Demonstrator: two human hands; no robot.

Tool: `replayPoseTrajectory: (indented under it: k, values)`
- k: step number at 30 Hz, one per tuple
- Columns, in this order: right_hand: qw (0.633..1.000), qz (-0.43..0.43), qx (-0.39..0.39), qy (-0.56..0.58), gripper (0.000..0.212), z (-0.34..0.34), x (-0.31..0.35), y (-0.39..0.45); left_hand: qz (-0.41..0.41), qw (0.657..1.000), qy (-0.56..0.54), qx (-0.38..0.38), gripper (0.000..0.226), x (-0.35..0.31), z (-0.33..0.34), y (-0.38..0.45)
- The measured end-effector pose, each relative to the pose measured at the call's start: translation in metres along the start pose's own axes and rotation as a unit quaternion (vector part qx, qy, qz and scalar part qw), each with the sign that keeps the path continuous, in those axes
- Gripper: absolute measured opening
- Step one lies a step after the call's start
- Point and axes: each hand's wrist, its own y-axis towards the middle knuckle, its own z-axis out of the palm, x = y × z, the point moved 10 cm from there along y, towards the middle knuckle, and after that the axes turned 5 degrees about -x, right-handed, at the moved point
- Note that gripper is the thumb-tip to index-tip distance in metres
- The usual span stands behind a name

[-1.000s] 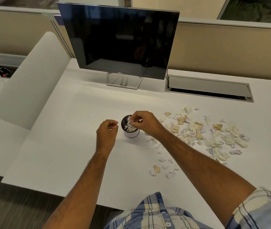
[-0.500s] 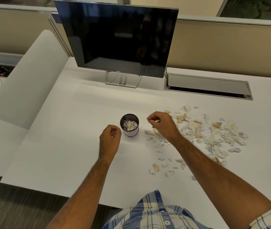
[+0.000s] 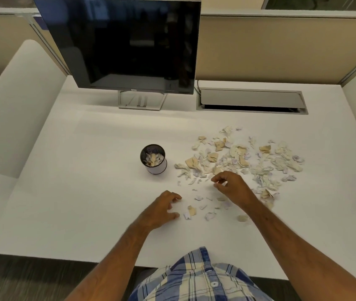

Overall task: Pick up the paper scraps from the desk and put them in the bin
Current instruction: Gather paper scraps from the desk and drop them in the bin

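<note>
scraps (image 3: 189,212) just beside left hand (image 3: 161,208) fingers (image 3: 176,197)

White rectangular table (image 3: 85,192), smooth matte top. Near the far edge, left of centre: black flat-screen monitor (image 3: 125,42) on a silver open-frame stand (image 3: 142,101). Right of it, along the far edge, a grey metal cable hatch (image 3: 252,101) set into the top. Mid-table: small black mesh bin with a white lower band (image 3: 154,159), scraps inside. Right half: spread of torn white and tan paper scraps (image 3: 242,155), thinning to scattered bits toward the near edge.
</note>
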Motion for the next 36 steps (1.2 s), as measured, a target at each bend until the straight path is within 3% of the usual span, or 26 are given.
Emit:
replayPoseTrajectory:
  k: [3, 8, 16, 20, 27, 30, 36]
  values:
    - [0.998, -0.004, 0.024, -0.053, 0.022, 0.002, -0.022, -0.014, 0.016, 0.999, 0.026, 0.040, 0.070, -0.008, 0.018, 0.002]
    - [0.995, -0.027, 0.035, -0.090, 0.032, 0.005, -0.042, -0.031, 0.056, 0.996, 0.066, 0.032, 0.071, -0.032, 0.033, 0.011]
    - [0.987, -0.013, 0.107, -0.120, 0.078, 0.031, -0.042, -0.047, 0.064, 0.995, 0.074, -0.006, 0.065, -0.054, 0.038, 0.023]
    - [0.983, -0.044, 0.115, -0.139, 0.063, 0.046, -0.027, -0.049, 0.059, 0.995, 0.081, 0.008, 0.062, -0.060, 0.044, 0.029]
    - [0.975, -0.101, 0.086, -0.177, 0.022, 0.051, -0.009, -0.047, 0.078, 0.990, 0.113, -0.013, 0.025, -0.070, 0.041, 0.032]
    - [0.971, -0.105, 0.092, -0.192, 0.018, 0.053, -0.007, -0.045, 0.079, 0.990, 0.112, -0.023, 0.010, -0.071, 0.038, 0.032]
    - [0.966, -0.082, 0.125, -0.211, 0.018, 0.055, -0.007, -0.039, 0.045, 0.994, 0.094, -0.040, 0.006, -0.065, 0.033, 0.034]
